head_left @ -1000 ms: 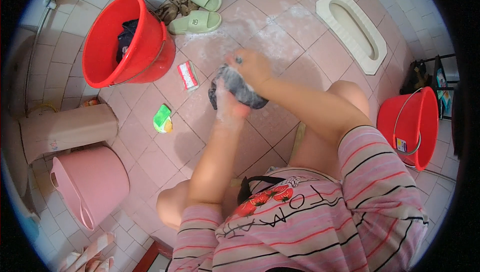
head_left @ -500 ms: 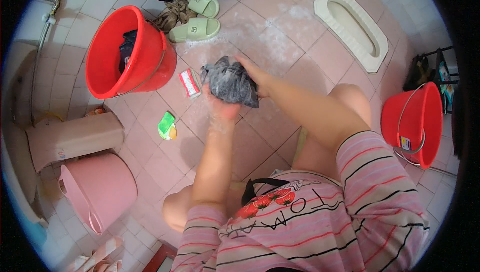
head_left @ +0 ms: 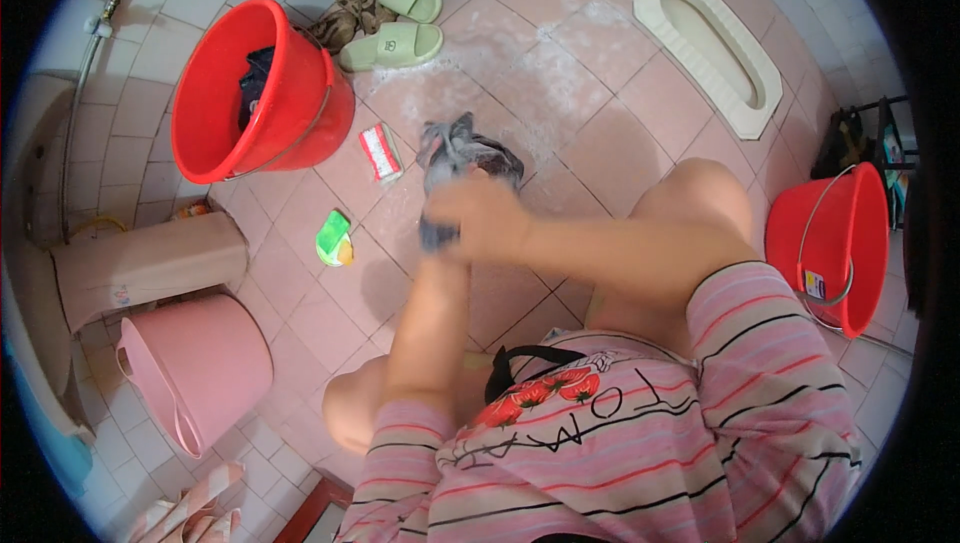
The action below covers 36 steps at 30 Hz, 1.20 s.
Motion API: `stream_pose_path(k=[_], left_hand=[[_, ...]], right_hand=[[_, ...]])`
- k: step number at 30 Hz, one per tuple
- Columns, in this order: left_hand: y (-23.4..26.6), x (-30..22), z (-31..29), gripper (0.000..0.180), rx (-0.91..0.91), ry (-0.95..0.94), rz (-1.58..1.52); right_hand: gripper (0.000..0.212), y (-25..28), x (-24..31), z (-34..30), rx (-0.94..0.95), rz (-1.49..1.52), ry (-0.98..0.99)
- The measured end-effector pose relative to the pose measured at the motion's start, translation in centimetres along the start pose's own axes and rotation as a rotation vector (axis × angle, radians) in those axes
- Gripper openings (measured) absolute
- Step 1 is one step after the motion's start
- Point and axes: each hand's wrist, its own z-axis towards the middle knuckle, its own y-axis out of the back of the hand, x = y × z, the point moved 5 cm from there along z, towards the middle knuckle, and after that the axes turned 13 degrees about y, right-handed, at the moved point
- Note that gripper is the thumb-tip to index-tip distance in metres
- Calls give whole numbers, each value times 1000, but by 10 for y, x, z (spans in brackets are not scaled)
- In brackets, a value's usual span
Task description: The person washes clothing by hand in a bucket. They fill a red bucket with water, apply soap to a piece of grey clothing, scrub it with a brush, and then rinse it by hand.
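A wet, dark grey cloth [head_left: 468, 150] with whitish suds hangs bunched over my left hand, above the tiled floor. My left hand is mostly hidden by the cloth and by my right hand; its forearm [head_left: 430, 318] comes up from below, and the cloth rests on that hand. My right hand [head_left: 482, 220] crosses over near the left wrist, closed on the cloth and smeared by motion. A fold of the cloth shows below its fingers. On the floor to the left lie a red-and-white bar-shaped packet [head_left: 380, 152] and a green-and-yellow packet [head_left: 334, 238].
A red bucket [head_left: 205, 128] with dark cloth inside stands at the upper left, beside green slippers [head_left: 400, 45]. A pink tub [head_left: 205, 368] is at the lower left. To the right are another red bucket [head_left: 860, 243] and a squat toilet [head_left: 655, 3]. Foam [head_left: 565, 73] spots the floor.
My right hand has moved from the far right side of the cloth down toward my left wrist. The cloth has shifted slightly and now drapes over my left hand.
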Motion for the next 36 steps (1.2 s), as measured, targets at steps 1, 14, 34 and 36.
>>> stream_pose_path(k=[1, 14, 34, 36], left_hand=[[34, 6, 9, 52, -373, -236, -104], [-17, 43, 72, 41, -639, -299, -63], [-5, 9, -4, 28, -840, -409, 18], [3, 11, -1, 32, -881, -354, -19]], right_hand=[[32, 14, -38, -1, -129, 59, -251], [34, 43, -97, -38, -256, 100, -655], [28, 20, 9, -9, -306, -65, 68], [31, 12, 3, -18, -268, -106, 67]])
